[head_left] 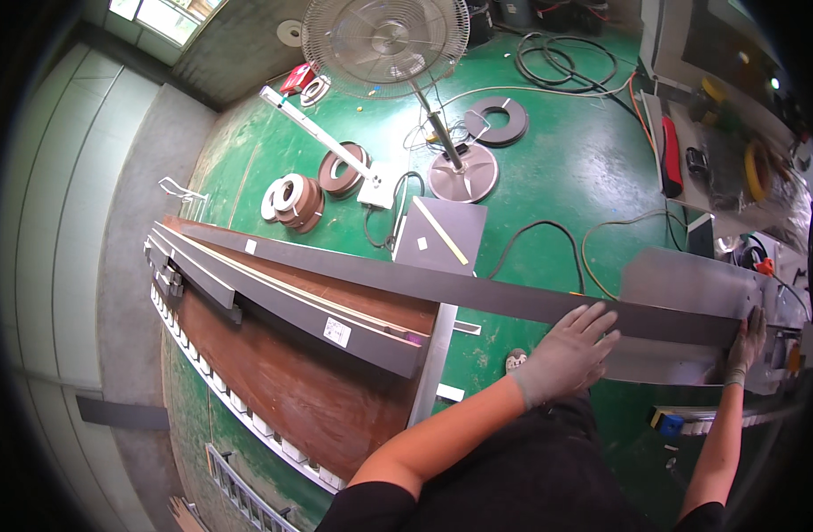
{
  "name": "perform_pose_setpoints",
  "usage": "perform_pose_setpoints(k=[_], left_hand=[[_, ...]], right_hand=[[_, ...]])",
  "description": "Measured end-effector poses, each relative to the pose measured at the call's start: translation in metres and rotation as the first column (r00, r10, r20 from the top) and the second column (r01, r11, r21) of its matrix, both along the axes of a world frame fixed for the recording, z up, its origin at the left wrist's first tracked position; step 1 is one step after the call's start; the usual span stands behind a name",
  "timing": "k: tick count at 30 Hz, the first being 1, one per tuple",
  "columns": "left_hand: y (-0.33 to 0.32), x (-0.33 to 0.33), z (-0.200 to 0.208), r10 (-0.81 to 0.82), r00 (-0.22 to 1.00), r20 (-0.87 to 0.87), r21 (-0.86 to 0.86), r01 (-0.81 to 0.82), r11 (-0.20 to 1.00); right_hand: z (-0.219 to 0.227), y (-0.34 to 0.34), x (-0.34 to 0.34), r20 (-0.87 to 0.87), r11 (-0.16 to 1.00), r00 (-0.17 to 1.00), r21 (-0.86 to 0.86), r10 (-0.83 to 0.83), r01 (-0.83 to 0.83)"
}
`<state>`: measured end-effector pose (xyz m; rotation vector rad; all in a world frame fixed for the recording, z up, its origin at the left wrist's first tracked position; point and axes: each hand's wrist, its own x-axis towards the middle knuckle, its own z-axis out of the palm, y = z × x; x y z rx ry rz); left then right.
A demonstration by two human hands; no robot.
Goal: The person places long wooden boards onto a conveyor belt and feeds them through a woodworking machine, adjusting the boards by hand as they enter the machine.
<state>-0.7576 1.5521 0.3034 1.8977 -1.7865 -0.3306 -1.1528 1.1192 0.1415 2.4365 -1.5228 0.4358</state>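
Head view: the long grey board (460, 288) extends rightward from the brown table (273, 372). Right of this table, my left hand (564, 356) overlies the board, fingers extended; farther right, my right hand (745, 348) touches the board's end, whether gripping I cannot tell.

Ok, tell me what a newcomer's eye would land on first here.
Probably the long dark grey board, slanting across the middle from the brown tabletop to the metal plate on the right, with the left hand over it and the right hand at its right end. Next, the big pedestal fan stands at top centre on the bright green floor.
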Motion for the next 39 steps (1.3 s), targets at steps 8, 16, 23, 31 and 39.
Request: perform_pose_setpoints(k=[8, 16, 23, 31, 39], left_hand=[[-0.092, -0.015, -0.053, -0.076, 0.982, 0.172, 0.037, 0.071, 0.997], [-0.104, -0.021, -0.044, -0.134, 0.951, 0.279, 0.118, 0.105, 0.987], [-0.114, -0.024, -0.037, -0.194, 0.909, 0.368, 0.193, 0.130, 0.973], [-0.125, -0.044, -0.040, -0.136, 0.905, 0.403, 0.164, 0.074, 0.984], [-0.174, -0.090, -0.041, -0.143, 0.880, 0.453, 0.142, 0.087, 0.986]], right_hand=[[0.008, 0.018, 0.021, -0.075, 1.000, 0.997, -0.009, -0.029, 0.029], [0.036, 0.050, 0.048, 0.077, 0.999, 0.997, 0.041, 0.008, -0.011], [0.043, 0.074, 0.038, 0.680, 0.975, 0.733, 0.177, -0.024, -0.133], [0.080, 0.142, -0.060, 0.724, 0.966, 0.690, 0.169, 0.014, -0.197], [0.072, 0.111, -0.132, 0.352, 0.982, 0.927, 0.176, -0.126, 0.067]])
